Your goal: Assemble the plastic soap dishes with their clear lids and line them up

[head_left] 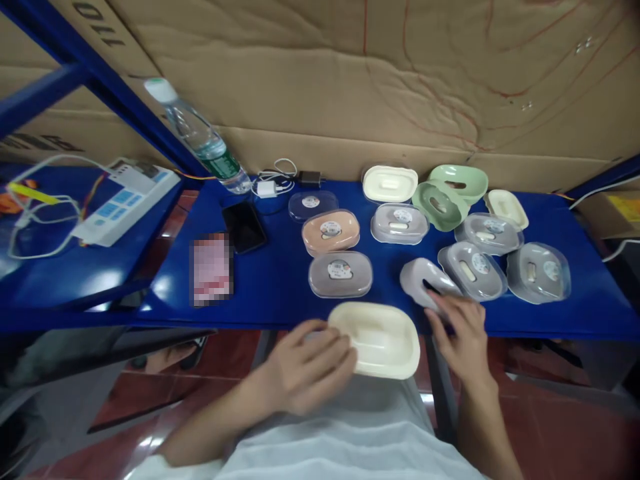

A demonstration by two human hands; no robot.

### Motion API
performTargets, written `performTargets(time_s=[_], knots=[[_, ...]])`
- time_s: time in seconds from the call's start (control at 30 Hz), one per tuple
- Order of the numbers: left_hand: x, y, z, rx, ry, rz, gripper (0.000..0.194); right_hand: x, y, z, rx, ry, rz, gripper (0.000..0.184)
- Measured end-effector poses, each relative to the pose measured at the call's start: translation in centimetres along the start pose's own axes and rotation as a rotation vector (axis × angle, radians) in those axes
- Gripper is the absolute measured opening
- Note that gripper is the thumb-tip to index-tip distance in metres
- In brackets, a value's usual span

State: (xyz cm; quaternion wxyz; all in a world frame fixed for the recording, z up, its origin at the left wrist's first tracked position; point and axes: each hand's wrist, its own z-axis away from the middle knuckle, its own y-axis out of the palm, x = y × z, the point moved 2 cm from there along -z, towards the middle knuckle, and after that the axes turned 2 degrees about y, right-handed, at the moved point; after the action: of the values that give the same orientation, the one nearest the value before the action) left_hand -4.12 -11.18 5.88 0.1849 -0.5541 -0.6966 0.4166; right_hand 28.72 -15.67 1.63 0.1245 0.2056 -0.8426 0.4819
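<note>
My left hand (pixel 317 363) is closed on the left end of a cream soap dish (pixel 385 340), held over the front edge of the blue table with its hollow facing up. My right hand (pixel 463 333) is closed, thumb and fingers pinching the near right end of a pale grey soap dish (pixel 420 277) with a dark slot. Right beside that dish lies a grey soap box with a clear lid (pixel 473 270). Left of it rests another grey lidded box (pixel 340 275), with a peach lidded box (pixel 331 232) behind.
Green dishes (pixel 457 181) and a cream dish (pixel 390 183) stand at the back, with several lidded boxes on the right. A clear lid (pixel 313 205), phone (pixel 244 227), water bottle (pixel 203 140), charger (pixel 270 189) and power strip (pixel 127 207) are on the left. Cardboard (pixel 310 87) backs the table.
</note>
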Motion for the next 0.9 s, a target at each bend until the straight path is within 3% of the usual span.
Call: performTargets(time_s=[0.03,0.1,0.2,0.3,0.4,0.53,0.7,0.8,0.9], knots=[[-1.5,1.6,0.6,0.021,0.074,-0.050,0.022,-0.3,-0.8,-0.1,-0.034,0.029,-0.053,0.043],[-2.7,4.3,1.1,0.023,0.099,-0.120,0.024,-0.5,-1.8,-0.2,-0.062,0.061,-0.136,0.042],[-2.1,7.0,0.7,0.084,-0.001,-0.145,0.023,-0.2,-1.9,-0.1,0.004,0.032,-0.149,0.037],[-1.4,8.1,-0.1,0.204,-0.080,-0.125,0.024,0.3,-0.9,0.2,0.043,-0.044,-0.085,0.034],[-1.4,8.6,-0.5,0.202,-0.112,-0.114,0.041,0.6,0.2,0.3,0.059,-0.104,-0.046,0.038],[-1.2,8.9,-0.5,0.066,-0.235,-0.090,0.048,1.9,1.4,0.2,0.105,-0.140,-0.029,0.037],[-0.5,9.1,0.1,-0.083,-0.415,-0.023,0.056,4.5,3.3,0.3,0.260,-0.203,-0.045,0.033],[-0.7,8.7,0.5,-0.046,-0.382,-0.063,0.046,5.0,3.9,0.4,0.299,-0.219,-0.062,0.035],[-1.2,7.0,0.6,0.014,-0.317,-0.134,0.040,4.5,4.0,0.4,0.296,-0.205,-0.071,0.036]])
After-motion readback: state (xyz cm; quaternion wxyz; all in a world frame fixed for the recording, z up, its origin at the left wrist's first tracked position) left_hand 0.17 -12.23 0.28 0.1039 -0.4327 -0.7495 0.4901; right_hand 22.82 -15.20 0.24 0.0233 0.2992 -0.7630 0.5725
